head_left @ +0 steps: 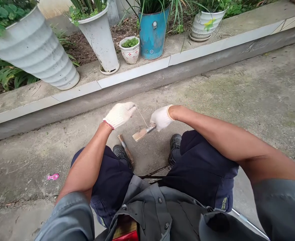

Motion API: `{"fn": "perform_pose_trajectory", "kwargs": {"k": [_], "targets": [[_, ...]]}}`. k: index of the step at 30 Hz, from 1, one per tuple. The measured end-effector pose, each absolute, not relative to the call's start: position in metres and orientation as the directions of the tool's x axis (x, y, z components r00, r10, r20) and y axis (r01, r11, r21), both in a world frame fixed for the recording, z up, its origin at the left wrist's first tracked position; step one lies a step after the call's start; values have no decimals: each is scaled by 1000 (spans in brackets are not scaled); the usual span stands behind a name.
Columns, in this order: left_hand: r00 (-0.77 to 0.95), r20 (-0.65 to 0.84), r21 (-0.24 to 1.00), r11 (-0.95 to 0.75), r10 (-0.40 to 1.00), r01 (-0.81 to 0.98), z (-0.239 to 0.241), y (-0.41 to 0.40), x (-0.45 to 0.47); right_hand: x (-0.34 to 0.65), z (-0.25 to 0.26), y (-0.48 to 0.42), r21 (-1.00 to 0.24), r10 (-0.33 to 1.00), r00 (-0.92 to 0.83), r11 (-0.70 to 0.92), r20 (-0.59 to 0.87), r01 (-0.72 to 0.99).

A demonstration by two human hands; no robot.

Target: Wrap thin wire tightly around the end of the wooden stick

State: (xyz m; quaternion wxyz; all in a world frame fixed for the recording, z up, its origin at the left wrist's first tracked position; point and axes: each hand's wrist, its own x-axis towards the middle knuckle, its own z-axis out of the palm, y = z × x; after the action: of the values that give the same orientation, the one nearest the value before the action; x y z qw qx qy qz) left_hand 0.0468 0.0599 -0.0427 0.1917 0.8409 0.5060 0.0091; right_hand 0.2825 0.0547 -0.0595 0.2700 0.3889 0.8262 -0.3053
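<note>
My left hand [120, 113], in a white knit glove with a red cuff, is closed on the end of a thin, pale string [141, 116]. The string runs taut down to a short, flat piece of wood [140, 134], where several turns lie around its darker end. That end is gripped by my right hand [161, 117], also gloved in white, and the lighter end points left and down. Just above the ground between my feet, the wood is slightly blurred. Beside my left shoe lies a second wooden piece [125, 148] with a greyish binding around its middle.
A pink plastic item [53, 176] lies on the concrete at left. Ahead runs a low tiled ledge [137, 75] bearing white planters [98, 36], a small white pot [129, 53] and a blue bucket [153, 35] with plants. My shoes [175, 147] stand either side of the work.
</note>
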Motion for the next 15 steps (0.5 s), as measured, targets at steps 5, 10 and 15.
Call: {"fn": "perform_pose_trajectory", "kwargs": {"k": [5, 10, 15], "targets": [[572, -246, 302, -499, 782, 812, -53, 60, 48, 287, -29, 42, -500, 412, -718, 522, -561, 691], [593, -333, 363, -481, 733, 798, -61, 54, 53, 309, -17, 76, -335, 835, -394, 272, -384, 902], [602, -338, 372, -485, 723, 791, -55, 48, 59, 327, -32, 107, -123, 956, -77, 43, -285, 991]]}}
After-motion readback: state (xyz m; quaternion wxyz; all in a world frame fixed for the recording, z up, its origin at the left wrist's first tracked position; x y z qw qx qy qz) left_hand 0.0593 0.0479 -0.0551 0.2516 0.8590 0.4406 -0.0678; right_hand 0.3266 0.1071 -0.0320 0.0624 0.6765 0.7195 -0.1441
